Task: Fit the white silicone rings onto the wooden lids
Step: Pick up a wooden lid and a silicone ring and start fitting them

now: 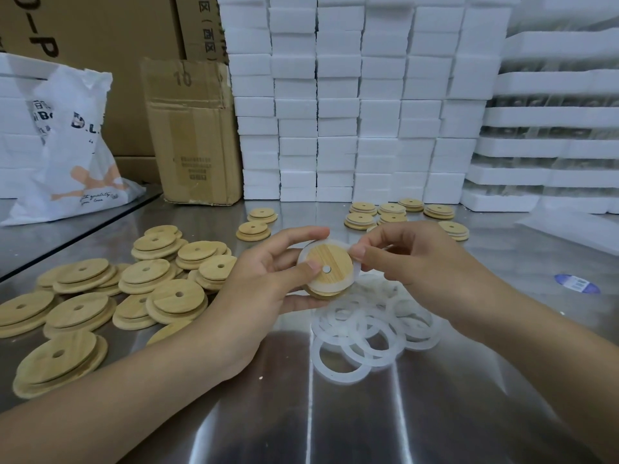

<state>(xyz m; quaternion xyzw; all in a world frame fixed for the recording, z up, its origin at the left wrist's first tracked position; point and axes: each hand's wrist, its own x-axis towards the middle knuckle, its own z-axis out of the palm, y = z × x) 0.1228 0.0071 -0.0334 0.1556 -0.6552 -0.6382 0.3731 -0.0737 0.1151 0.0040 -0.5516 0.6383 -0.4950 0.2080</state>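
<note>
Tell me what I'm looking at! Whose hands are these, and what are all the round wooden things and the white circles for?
There is no machine here, just a person's two bare hands. The camera sits on the person's head and looks down, so you see what they see. The left hand holds one wooden lid with a small hole in its middle. The fingers of the right hand pinch a white ring that lies round that lid's edge. On the shiny metal table are a heap of bare lids at the left and a pile of loose rings under the hands. More lids sit further back, in front of stacked white foam boxes.
</note>
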